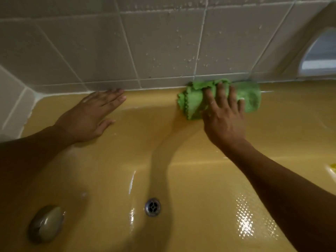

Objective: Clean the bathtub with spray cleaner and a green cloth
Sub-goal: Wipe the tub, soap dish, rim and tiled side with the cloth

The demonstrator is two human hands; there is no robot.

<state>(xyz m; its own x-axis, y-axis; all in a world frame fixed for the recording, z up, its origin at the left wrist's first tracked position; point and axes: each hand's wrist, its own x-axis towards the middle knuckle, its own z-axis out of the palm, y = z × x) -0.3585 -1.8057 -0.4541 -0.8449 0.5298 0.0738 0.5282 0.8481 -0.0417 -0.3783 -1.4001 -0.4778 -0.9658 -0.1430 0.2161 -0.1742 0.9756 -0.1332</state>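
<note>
The yellow bathtub (163,142) fills the lower view, wet and shiny. A bunched green cloth (194,100) lies on the tub's far rim against the tiled wall. My right hand (223,115) presses on the cloth with spread, fairly straight fingers. My left hand (92,115) rests flat on the far rim at the left, fingers straight, holding nothing. No spray cleaner bottle is in view.
Grey wall tiles (145,42) with water drops rise behind the rim. A metal drain (152,206) sits in the tub floor, and a round metal overflow cover (46,223) at lower left. A recessed soap niche (321,55) is at upper right.
</note>
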